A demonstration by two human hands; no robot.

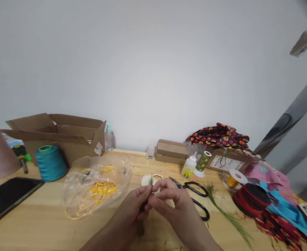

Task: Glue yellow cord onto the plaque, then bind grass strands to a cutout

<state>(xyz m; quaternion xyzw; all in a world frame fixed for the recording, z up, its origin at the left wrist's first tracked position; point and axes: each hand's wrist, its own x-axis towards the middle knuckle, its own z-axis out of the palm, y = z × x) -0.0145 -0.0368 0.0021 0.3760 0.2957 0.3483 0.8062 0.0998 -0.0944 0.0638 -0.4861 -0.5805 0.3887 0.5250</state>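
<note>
"Your bare left hand [132, 209] and bare right hand [169, 202] sit closest to the head camera, don't they?"

"They do, low over the pale wooden table [38, 218]. Your fingertips [153, 195] meet in a narrow pinch, and together they're holding a thin green grass sprig [150, 180], its tip poking up above your knuckles."

"What's that below your hands?"

"A dark, narrow shape [141, 226], too blurred to name (you can't tell from this view)."

"And right behind your pinch?"

"A small white rounded piece [146, 180], partly hidden by your fingers. Just beside your right hand lie black-handled scissors [195, 197], blades pointing toward you, with a loose bunch of long green grass [226, 216] past them."

"What's on your left?"

"A clear plastic bag [98, 188] holding yellow cord, then a teal thread cone [51, 164], a black smartphone [7, 200] and an open brown cardboard box [56, 137]."

"And further right?"

"A white glue bottle [188, 167] stands beside an olive thread spool [203, 161]. Beyond them are a small yellow spool [233, 181], a red-and-black roll [251, 200], bright blue ribbon [284, 209] and black fabric with orange dots [217, 136]."
</note>
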